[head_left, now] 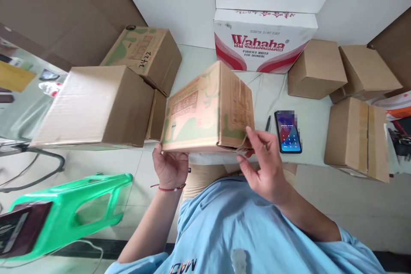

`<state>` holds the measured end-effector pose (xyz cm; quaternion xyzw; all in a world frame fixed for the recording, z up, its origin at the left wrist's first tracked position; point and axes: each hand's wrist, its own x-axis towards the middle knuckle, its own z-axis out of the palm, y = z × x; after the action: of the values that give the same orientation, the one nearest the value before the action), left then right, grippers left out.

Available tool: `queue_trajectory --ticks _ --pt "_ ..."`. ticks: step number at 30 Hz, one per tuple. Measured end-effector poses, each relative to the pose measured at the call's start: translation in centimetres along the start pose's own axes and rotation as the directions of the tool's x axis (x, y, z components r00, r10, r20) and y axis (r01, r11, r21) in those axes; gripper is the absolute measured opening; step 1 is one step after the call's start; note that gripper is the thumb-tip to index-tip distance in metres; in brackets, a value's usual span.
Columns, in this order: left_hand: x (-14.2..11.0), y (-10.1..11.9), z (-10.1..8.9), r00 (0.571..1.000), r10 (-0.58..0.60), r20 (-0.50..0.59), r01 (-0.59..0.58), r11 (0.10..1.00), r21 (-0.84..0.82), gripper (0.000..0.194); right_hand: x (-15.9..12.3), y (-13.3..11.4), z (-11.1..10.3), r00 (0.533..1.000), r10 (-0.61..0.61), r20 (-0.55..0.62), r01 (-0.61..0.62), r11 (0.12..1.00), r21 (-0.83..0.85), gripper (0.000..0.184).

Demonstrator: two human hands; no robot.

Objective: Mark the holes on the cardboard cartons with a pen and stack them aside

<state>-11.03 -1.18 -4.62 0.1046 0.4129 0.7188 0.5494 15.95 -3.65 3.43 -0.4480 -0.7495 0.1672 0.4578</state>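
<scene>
A cardboard box (192, 113) printed with green shapes is tilted up at the table's near edge, one corner towards me. My left hand (170, 169) grips its lower left corner, thumb on the outside and the other fingers partly hidden beneath. At the lower right corner is my right hand (265, 165), its forefinger touching the box edge and its thumb lower down, apart from the cardboard. Some of its fingers reach under the box, partly out of sight. A thin loose strip (243, 144) shows beside these fingertips; whether it is tape or torn cardboard is unclear.
A lit phone (288, 132) and a black pen (268, 123) lie right of the box. Plain cartons stand left (86, 107) and right (356, 137). Behind is a white Wahaha carton (265, 43). A green stool (70, 209) is on the floor at left.
</scene>
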Motion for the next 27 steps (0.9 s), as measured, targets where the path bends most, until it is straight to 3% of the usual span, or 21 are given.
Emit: queue_trajectory --ticks 5,11,16,24,27 --pt "-1.4 0.3 1.4 0.998 0.016 0.064 -0.023 0.994 0.110 0.067 -0.2 2.7 -1.8 0.996 0.075 0.041 -0.075 0.997 0.002 0.073" --pt "-3.6 2.4 1.6 0.987 0.104 0.122 -0.124 0.979 0.163 0.038 -0.5 4.1 -3.4 0.980 0.198 0.011 -0.198 0.980 0.027 0.063" --pt "-5.4 3.9 2.6 0.961 0.191 0.202 -0.243 0.930 0.277 0.053 -1.0 4.1 -4.2 0.960 0.275 0.047 -0.279 0.934 0.224 0.066" --pt "-4.3 3.4 2.3 0.939 0.239 0.249 -0.307 0.907 0.289 0.049 -2.4 5.1 -2.8 0.959 0.282 0.026 -0.275 0.903 0.330 0.063" --pt "-4.0 2.4 1.8 0.928 0.266 0.259 -0.350 0.861 0.368 0.056 -3.3 6.9 -1.5 0.920 0.392 0.011 -0.376 0.872 0.313 0.057"
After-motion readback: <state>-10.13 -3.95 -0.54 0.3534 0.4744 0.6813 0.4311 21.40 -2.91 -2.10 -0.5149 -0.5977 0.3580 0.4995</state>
